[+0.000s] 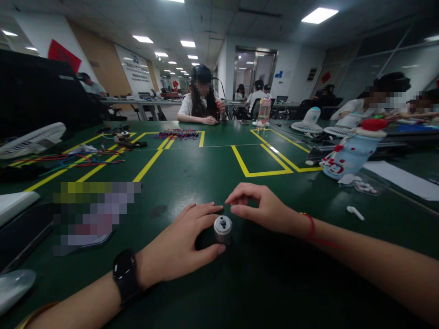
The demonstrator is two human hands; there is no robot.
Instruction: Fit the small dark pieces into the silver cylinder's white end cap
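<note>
A small silver cylindrical motor [222, 230] stands upright on the dark green table, its round top with a short shaft facing up. My left hand [181, 240] lies on the table to its left, fingers stretched out and thumb spread apart. Its index finger passes behind the motor and the thumb tip rests at the front; whether they touch it I cannot tell. Just beyond and to the right of the motor hovers my right hand [264, 208]. Its fingers are curled, with thumb and index fingertips brought close together in a pinch. Anything between those fingertips is too small to make out.
Yellow tape [269, 174] marks rectangles on the table. Coloured wires [85, 157] lie at the left, and a wire bundle [178, 134] farther back. A blue bottle [353, 155] and a white earbud [355, 212] are at the right. A person [202, 98] sits opposite.
</note>
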